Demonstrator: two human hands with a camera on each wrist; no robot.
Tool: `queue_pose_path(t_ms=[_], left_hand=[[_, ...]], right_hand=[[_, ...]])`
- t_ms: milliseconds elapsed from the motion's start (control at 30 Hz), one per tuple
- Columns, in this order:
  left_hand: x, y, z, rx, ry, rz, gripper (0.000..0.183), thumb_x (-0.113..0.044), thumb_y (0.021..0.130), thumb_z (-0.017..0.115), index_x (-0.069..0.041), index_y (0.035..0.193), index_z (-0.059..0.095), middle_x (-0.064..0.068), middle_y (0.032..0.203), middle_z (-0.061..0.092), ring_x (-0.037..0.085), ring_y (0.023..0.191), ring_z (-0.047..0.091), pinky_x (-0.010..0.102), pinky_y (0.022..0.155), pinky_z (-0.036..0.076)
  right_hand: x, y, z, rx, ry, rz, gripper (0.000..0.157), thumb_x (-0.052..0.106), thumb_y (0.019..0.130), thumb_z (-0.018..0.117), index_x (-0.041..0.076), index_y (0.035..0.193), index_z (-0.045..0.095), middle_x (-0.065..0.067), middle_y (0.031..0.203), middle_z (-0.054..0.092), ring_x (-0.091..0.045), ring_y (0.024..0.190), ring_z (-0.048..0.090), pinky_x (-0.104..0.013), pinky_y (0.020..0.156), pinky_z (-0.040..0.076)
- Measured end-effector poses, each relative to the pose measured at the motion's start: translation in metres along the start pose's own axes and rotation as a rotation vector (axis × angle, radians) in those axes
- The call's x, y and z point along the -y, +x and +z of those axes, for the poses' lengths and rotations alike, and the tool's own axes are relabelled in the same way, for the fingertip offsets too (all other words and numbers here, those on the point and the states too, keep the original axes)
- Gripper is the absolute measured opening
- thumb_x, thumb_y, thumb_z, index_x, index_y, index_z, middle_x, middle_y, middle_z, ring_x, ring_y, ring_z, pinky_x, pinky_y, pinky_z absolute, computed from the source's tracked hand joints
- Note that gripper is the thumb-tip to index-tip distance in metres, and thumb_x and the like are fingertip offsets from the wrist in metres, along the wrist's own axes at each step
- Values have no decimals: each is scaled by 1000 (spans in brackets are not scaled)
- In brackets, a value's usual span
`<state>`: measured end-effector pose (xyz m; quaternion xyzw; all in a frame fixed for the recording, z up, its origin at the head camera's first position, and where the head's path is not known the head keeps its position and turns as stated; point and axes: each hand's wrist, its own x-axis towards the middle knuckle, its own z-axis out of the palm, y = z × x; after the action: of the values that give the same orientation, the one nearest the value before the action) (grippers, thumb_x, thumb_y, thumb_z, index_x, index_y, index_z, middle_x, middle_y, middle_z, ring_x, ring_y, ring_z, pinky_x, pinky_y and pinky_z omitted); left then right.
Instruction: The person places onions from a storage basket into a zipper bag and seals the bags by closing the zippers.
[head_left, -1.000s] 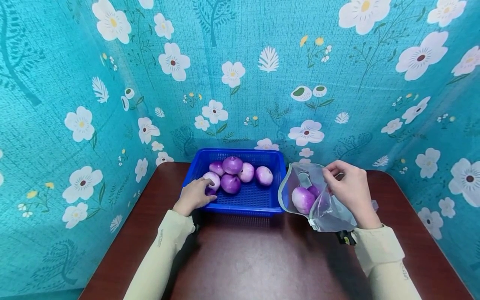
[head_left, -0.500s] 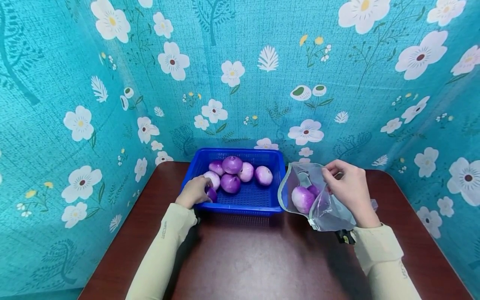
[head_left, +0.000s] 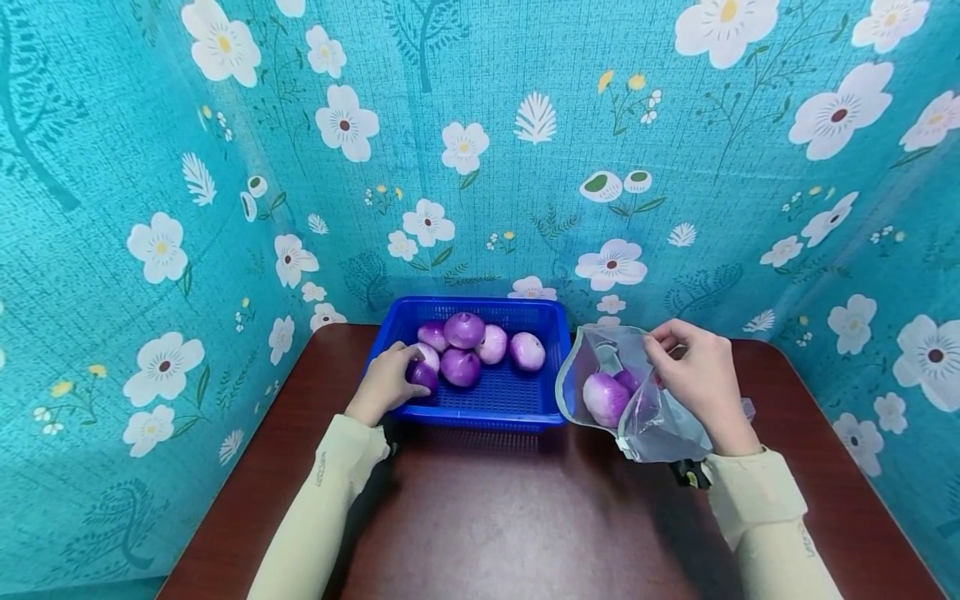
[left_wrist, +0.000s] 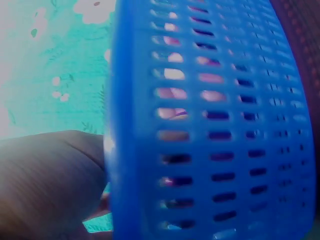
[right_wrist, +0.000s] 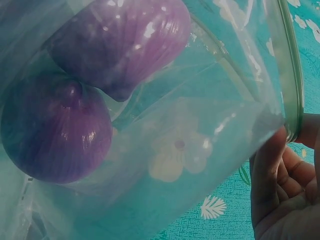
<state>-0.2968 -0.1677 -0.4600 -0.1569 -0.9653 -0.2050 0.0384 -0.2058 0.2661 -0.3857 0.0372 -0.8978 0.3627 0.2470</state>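
Note:
At the left end of the blue basket [head_left: 480, 417], my left hand [head_left: 386, 385] grips a dark purple onion [head_left: 424, 377] between thumb and fingers. Behind that onion a paler onion [head_left: 429, 356] shows partly. In the left wrist view the basket's slotted wall [left_wrist: 220, 145] hides the fingers and the onion; only the back of the left hand [left_wrist: 50, 175] shows. My right hand [head_left: 693, 367] pinches the rim of a clear zip bag [head_left: 663, 429], its mouth facing the basket. Two onions lie in the bag, a larger one [right_wrist: 125, 42] and a rounder one [right_wrist: 57, 127].
Several more onions sit in the basket, among them one on top [head_left: 464, 330] and one apart at the right [head_left: 527, 352]. The brown table [head_left: 480, 517] runs in front. A turquoise flowered curtain [head_left: 480, 200] stands close behind and at both sides.
My left hand has shifted over the near left onion and its thumb and fingers now sit around it, with the onion turned slightly. The right hand and the bag have stayed in place.

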Motion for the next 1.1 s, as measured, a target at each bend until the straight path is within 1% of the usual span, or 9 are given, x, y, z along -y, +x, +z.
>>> queue_pose_path(t_ms=[133, 300, 433, 567, 667, 767, 833, 933, 1100], left_hand=[[-6, -2, -4, -58, -96, 9, 59, -28, 81, 91, -7, 130, 68, 16, 124, 65, 37, 116, 64, 55, 104, 52], [-19, -4, -7, -137, -206, 48, 55, -29, 80, 91, -11, 127, 69, 13, 125, 65, 33, 119, 63, 53, 103, 53], [-36, -5, -7, -201, -306, 127, 55, -28, 80, 92, -11, 126, 69, 11, 126, 65, 30, 119, 63, 51, 100, 55], [-58, -5, -6, -210, -420, 228, 55, -26, 81, 91, -13, 129, 67, 8, 125, 63, 27, 118, 64, 50, 98, 58], [-77, -4, -4, -206, -524, 307, 56, -22, 82, 90, -11, 131, 66, 9, 127, 62, 27, 118, 64, 49, 96, 59], [-97, -2, 1, -203, -593, 381, 56, -21, 83, 89, -10, 132, 66, 7, 130, 62, 24, 120, 63, 43, 97, 59], [-110, 0, 5, -197, -616, 424, 56, -23, 83, 89, -13, 133, 66, 5, 131, 63, 20, 121, 63, 38, 98, 59], [-127, 2, 14, -188, -637, 464, 55, -27, 84, 88, -18, 133, 66, 1, 131, 63, 15, 122, 61, 33, 99, 58], [-150, 2, 26, -178, -668, 521, 56, -27, 84, 87, -19, 134, 65, 0, 133, 61, 13, 125, 58, 28, 100, 56]], right_hand=[[1, 0, 0, -1, -1, 3, 16, 18, 98, 70, 4, 91, 73, -11, 73, 68, -5, 46, 60, -20, 49, 51], [1, 1, 0, -5, -3, -8, 16, 18, 98, 70, 4, 91, 73, -11, 73, 68, -4, 46, 60, -20, 49, 50], [2, 1, 0, -8, -4, -15, 16, 17, 98, 70, 4, 90, 73, -11, 72, 68, -4, 46, 59, -20, 49, 50], [2, 2, -1, -12, -4, -15, 15, 16, 97, 70, 3, 90, 73, -12, 72, 68, -3, 45, 59, -19, 49, 50], [4, 2, -2, -13, 0, -13, 15, 16, 98, 70, 3, 91, 73, -12, 73, 69, -3, 45, 59, -18, 50, 50], [5, 2, -4, -16, 2, -12, 15, 17, 98, 71, 3, 91, 73, -13, 74, 69, -2, 46, 60, -17, 50, 50], [5, 3, -4, -18, 3, -11, 15, 17, 98, 71, 3, 91, 74, -13, 75, 70, -1, 46, 59, -17, 50, 50], [6, 4, -3, -16, 7, -10, 16, 18, 98, 70, 4, 92, 74, -13, 74, 70, -1, 45, 59, -17, 50, 50], [7, 5, -1, -11, 11, -11, 17, 19, 98, 69, 5, 91, 74, -12, 73, 70, -2, 44, 60, -16, 50, 50]])
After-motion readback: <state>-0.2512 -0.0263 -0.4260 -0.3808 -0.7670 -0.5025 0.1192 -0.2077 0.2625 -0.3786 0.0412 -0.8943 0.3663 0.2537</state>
